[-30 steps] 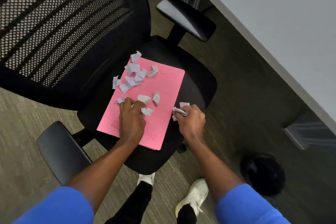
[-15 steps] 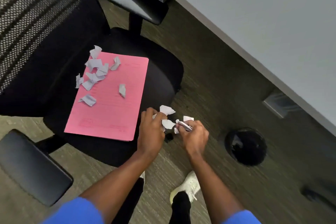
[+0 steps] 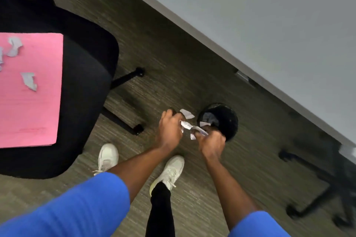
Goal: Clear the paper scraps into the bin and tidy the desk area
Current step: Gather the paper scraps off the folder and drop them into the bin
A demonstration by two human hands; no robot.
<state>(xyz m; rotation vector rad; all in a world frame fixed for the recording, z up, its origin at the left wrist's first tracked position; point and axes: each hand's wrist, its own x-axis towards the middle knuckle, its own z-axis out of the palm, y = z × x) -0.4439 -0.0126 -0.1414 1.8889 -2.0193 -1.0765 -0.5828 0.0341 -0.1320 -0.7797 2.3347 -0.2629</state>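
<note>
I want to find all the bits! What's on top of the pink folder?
A few torn paper scraps lie on the pink folder, near its far left part. The folder runs off the picture's left edge, so any scraps lying further over cannot be seen.

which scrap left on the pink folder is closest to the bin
The lone scrap lower on the pink folder; the others lie toward its top-left corner, farther from the bin.

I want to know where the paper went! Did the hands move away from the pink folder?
Yes. Both the left hand and right hand left the pink folder on the chair and carried scraps across the floor to the black bin.
</note>
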